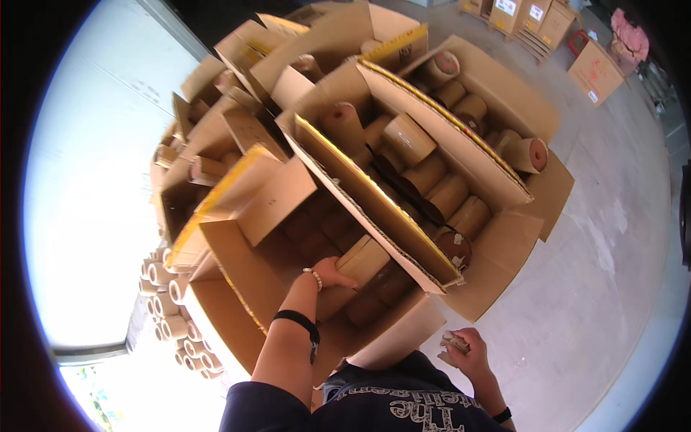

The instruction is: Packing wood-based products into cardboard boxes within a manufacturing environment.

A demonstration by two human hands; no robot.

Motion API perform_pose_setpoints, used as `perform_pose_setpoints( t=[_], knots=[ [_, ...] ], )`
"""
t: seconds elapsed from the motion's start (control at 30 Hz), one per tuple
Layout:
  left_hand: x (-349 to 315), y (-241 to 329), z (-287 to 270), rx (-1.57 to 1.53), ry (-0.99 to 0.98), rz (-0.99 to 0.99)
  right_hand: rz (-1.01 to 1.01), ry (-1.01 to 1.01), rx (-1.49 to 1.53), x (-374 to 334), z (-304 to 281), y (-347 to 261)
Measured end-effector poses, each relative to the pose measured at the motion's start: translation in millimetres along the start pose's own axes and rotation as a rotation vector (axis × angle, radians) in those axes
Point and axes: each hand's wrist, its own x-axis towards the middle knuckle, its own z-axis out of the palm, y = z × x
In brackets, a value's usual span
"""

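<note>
Tan roll (pixel 368 258), smooth and cylindrical, lies tilted inside the near carton (pixel 236 268); left hand (pixel 331 273) has its thumb on it, other fingers partly hidden, grip cannot be told. Right hand (pixel 473 353), right of carton, pinches crumpled pale scrap (pixel 456 341). Yellow tape (pixel 209 207) edges a flap left of carton; pale lettering crosses dark shirt (pixel 360 410) below it.

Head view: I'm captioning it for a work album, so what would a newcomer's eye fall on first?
Probably the cluster of open cardboard boxes filling the middle, with brown rolls inside. Next, the bare left hand on a tan roll in the nearest box, and the right hand at lower right, holding a small greyish-brown thing. A bright pink item stands out at upper right.
</note>
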Motion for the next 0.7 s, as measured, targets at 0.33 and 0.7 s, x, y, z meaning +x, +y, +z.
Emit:
perform_pose_setpoints(
  t=[0.33, 0.7],
  knots=[
    [-182.9, 8.3, 12.4, -1.358, -0.004, 0.742, 0.035, -0.123, 0.421, 31.9, -24.2, -86.6],
    [-275.4, 20.4, 57.4, -1.046, 0.019, 0.986, -0.511, -0.756, 0.820, 74.0, 20.3, -263.5]
  ],
)
